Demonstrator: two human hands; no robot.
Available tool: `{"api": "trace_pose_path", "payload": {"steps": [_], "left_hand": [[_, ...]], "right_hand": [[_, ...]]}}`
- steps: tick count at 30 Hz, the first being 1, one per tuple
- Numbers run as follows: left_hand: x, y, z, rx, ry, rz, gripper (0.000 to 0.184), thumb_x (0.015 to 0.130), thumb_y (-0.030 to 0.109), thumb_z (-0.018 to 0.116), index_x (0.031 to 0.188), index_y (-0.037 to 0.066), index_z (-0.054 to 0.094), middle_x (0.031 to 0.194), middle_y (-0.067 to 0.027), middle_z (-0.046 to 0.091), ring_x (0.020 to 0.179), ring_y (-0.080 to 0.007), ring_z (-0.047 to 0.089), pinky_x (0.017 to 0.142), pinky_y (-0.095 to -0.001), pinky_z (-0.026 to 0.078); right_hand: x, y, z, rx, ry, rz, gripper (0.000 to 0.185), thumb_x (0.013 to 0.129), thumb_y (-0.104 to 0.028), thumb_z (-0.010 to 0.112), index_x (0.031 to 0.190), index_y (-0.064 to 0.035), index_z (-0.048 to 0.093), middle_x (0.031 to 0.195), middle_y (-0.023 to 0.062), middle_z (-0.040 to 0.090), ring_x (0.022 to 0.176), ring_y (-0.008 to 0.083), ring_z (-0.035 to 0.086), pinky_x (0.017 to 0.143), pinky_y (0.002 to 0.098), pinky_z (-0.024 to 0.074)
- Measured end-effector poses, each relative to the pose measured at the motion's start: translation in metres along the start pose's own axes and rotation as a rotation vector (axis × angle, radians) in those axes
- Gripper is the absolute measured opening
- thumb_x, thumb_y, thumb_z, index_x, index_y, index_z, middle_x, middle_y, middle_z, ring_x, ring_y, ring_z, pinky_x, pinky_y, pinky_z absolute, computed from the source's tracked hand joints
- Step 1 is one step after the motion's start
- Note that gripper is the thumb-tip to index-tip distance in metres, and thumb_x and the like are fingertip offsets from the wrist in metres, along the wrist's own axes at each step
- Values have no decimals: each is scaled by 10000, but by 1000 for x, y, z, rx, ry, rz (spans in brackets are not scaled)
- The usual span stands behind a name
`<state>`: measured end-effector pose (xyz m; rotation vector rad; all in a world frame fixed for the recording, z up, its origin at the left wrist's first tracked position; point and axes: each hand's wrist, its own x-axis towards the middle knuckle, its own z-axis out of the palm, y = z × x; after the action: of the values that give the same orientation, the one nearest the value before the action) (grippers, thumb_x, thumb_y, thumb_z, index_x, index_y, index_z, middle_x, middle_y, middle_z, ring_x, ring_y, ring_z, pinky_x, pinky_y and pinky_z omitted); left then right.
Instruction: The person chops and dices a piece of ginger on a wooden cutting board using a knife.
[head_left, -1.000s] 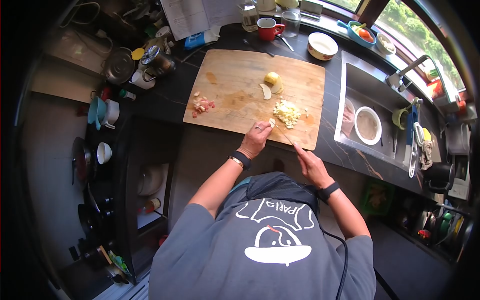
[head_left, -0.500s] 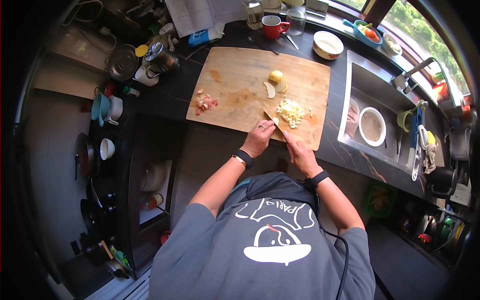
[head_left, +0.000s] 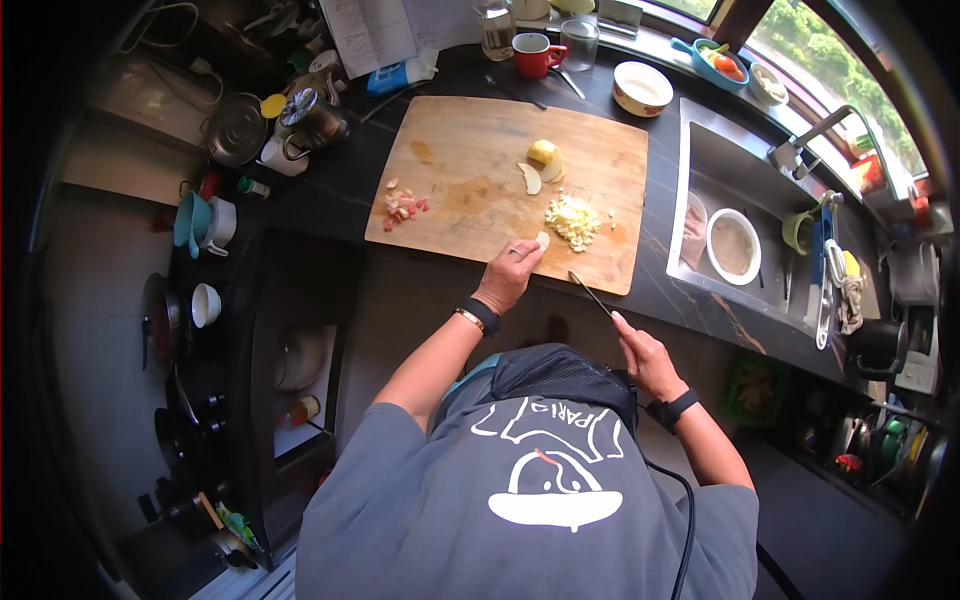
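Observation:
On the wooden cutting board [head_left: 460,130], my left hand [head_left: 510,270] is closed at the near edge, its fingertips on a small pale slice [head_left: 543,240]. My right hand [head_left: 648,355] grips a knife [head_left: 597,294], whose blade points up-left with its tip by the board's front edge, apart from the slice. Beyond my left hand lies a pile of pale yellow diced pieces [head_left: 574,222]. Behind the pile sit a cut yellow-skinned fruit or vegetable [head_left: 543,151] and a pale wedge [head_left: 529,179]; I cannot tell its kind. Small pink chunks [head_left: 405,207] lie at the board's left.
To the right is a metal sink [head_left: 683,225] holding a white bowl [head_left: 733,247]. A red mug [head_left: 537,56], a glass jar [head_left: 579,45] and a patterned bowl [head_left: 642,89] stand behind the board. Pots and a metal jug [head_left: 312,118] crowd the left.
The knife was on the board at the slice beside my left fingers; my right hand has drawn it back toward me and right. My left hand stays by the slice.

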<state>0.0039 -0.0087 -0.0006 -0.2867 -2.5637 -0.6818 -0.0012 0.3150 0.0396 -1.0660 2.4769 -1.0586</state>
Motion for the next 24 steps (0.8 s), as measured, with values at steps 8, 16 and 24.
{"api": "trace_pose_path", "payload": {"steps": [8,16,24], "left_hand": [[1,0,0,-18,4,-7,169,849,5,666,1018,12,664,1026,-111,657,989,-300,624,860,-371,532],[1,0,1,16,10,-2,226,809,-24,609,1025,16,662,1061,-102,663,1012,-284,624,867,-353,541],[0,0,0,22,9,-5,213,812,-11,626,1017,22,674,1088,-91,668,1025,-272,628,874,-350,544]], "right_hand": [[66,-3,36,-47,70,-89,573,957,-94,584,1493,-216,420,795,167,591,680,354,616,623,450,516],[99,-3,70,-124,73,-106,559,990,-181,545,1517,-251,373,789,208,601,644,386,635,590,479,529],[89,-3,75,-169,134,-87,559,992,-193,543,1519,-263,371,774,200,582,602,387,622,557,491,523]]}}
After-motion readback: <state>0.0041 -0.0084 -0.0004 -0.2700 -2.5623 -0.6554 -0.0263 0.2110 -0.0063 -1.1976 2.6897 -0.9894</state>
